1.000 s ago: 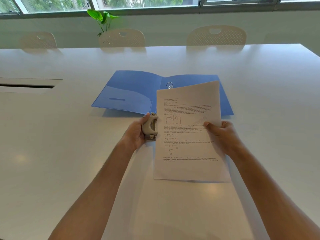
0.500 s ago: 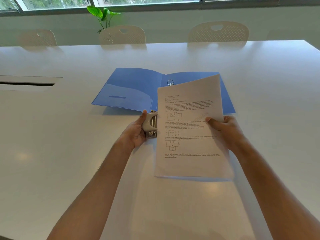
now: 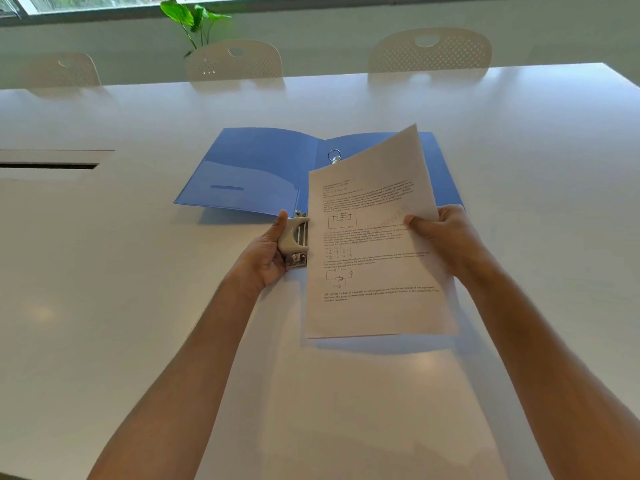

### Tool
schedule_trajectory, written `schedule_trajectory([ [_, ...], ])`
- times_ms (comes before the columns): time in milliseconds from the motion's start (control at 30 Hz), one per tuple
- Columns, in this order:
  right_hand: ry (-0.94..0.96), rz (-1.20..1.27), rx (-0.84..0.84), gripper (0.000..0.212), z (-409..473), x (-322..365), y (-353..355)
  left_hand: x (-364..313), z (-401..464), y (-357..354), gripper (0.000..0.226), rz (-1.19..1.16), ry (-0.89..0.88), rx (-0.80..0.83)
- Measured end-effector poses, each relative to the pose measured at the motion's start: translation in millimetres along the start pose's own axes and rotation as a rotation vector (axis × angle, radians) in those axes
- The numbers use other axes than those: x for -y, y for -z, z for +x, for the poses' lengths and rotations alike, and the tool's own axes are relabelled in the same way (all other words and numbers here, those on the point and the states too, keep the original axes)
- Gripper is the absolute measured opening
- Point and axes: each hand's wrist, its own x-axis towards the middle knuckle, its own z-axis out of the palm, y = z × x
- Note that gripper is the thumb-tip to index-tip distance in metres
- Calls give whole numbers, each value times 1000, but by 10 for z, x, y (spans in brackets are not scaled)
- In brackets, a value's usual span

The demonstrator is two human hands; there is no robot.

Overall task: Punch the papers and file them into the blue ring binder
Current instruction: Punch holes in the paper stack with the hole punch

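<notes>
The hole punch (image 3: 294,242) is being gripped by the left hand (image 3: 266,252) on the white table (image 3: 104,271); the papers (image 3: 374,237) are being pinched at their right edge by the right hand (image 3: 446,237), their left edge lying at the punch. The blue ring binder (image 3: 263,171) is lying open just beyond, its ring (image 3: 334,156) showing above the sheets

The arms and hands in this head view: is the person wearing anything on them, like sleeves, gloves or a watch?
No. Both forearms are bare as far as the picture shows, with no sleeves. The left hand and right hand have no gloves, and no watch, bracelet or ring shows.
</notes>
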Motion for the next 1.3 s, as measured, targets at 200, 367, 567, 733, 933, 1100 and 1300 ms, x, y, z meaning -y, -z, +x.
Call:
schedule_trajectory([
  [200,14,-101,-69,16,-18,47,-16,14,-5,16,65,-18,-32,7],
  [367,52,-208,-99,19,-20,102,-8,16,-20,16,56,-17,-47,27],
  [567,109,-296,-129,22,-56,202,-14,35,-33,25,54,1,-98,43],
  [733,136,-314,-164,24,-87,272,-33,50,-81,7,40,4,-127,47],
  [933,173,-329,-115,22,-142,290,-132,46,-75,5,45,18,-120,54],
  [1100,151,-286,-106,22,-140,228,-154,40,-70,-9,50,-4,-78,16],
  [1300,67,-173,-72,20,-120,88,-149,39,-50,-20,49,6,-64,-6],
])
